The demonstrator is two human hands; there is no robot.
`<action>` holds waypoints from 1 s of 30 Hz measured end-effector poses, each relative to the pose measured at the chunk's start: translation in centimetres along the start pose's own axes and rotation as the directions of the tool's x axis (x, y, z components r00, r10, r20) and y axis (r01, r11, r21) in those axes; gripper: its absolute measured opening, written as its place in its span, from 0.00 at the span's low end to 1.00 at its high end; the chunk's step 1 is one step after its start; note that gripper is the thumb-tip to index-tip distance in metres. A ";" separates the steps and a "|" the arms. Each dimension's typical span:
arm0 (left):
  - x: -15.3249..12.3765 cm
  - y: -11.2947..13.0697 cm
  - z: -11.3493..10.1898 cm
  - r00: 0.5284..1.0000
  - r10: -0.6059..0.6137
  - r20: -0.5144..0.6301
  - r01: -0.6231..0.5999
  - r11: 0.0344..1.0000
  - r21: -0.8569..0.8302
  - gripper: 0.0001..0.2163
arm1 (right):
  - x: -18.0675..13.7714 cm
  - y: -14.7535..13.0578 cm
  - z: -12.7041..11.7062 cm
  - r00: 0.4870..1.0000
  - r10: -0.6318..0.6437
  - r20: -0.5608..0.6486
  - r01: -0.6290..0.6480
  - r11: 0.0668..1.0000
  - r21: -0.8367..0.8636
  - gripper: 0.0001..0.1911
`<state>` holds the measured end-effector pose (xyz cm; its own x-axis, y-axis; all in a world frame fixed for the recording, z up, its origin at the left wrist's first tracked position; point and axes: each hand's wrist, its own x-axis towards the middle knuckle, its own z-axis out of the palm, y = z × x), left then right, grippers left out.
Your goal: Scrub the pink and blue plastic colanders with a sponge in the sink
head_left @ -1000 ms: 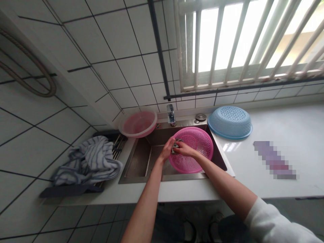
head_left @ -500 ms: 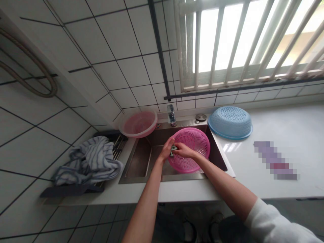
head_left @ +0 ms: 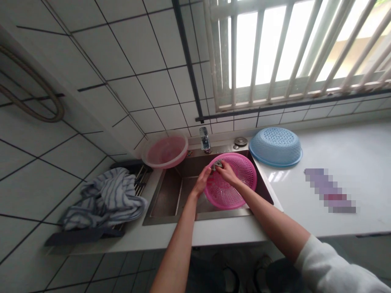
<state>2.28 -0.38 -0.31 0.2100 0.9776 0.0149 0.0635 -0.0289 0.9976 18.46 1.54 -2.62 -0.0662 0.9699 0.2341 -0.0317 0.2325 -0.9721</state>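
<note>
A round pink colander (head_left: 244, 167) sits tilted in the steel sink. My left hand (head_left: 201, 182) is closed on its left rim. At the upper left of the colander, my right hand (head_left: 227, 173) grips a small grey-green cloth (head_left: 217, 164), crumpled and pressed near the rim. The fingertips of the two hands are close together, and the cloth's full shape is hidden in my right fingers.
Behind the sink (head_left: 171, 217) stands a chrome faucet (head_left: 204, 138). A pink basin (head_left: 166, 152) overlaps its left back corner; an upturned blue basket (head_left: 276, 146) lies to the right. Left is a striped cloth (head_left: 106, 195) on a rack. A blurred purple item (head_left: 330, 190) lies on the counter.
My right hand has moved up and slightly right with the cloth along the colander's rim. My left hand stays at the left rim, and the colander has shifted slightly right.
</note>
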 end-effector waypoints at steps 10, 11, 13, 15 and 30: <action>-0.1 0.2 0.1 1.000 0.000 -0.020 0.001 0.999 0.044 0.33 | 0.0 0.4 -0.1 0.998 0.014 0.057 -0.013 1.000 -0.012 0.12; -0.1 0.1 0.3 1.000 -0.002 -0.013 0.003 0.999 0.040 0.33 | 0.2 0.3 -0.4 0.999 0.030 -0.026 -0.030 1.000 0.000 0.13; 0.0 0.0 0.4 0.999 -0.019 -0.034 0.020 0.999 0.035 0.32 | 0.2 0.2 -0.6 0.997 0.059 -0.047 -0.058 0.998 0.027 0.14; 0.1 -0.2 0.2 0.996 -0.037 -0.078 0.040 0.999 0.037 0.32 | -0.2 0.3 0.0 0.989 0.063 0.135 -0.068 0.997 0.028 0.13; 0.4 -0.5 -0.4 0.998 -0.002 -0.061 0.007 0.997 0.077 0.35 | -0.8 0.6 1.1 0.915 0.029 0.403 -0.029 1.000 -0.006 0.08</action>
<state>1.91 0.08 -0.78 0.1500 0.9885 0.0170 0.1395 -0.0382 0.9895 17.40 0.80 -3.37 -0.4634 0.8651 0.1923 -0.0240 0.2047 -0.9785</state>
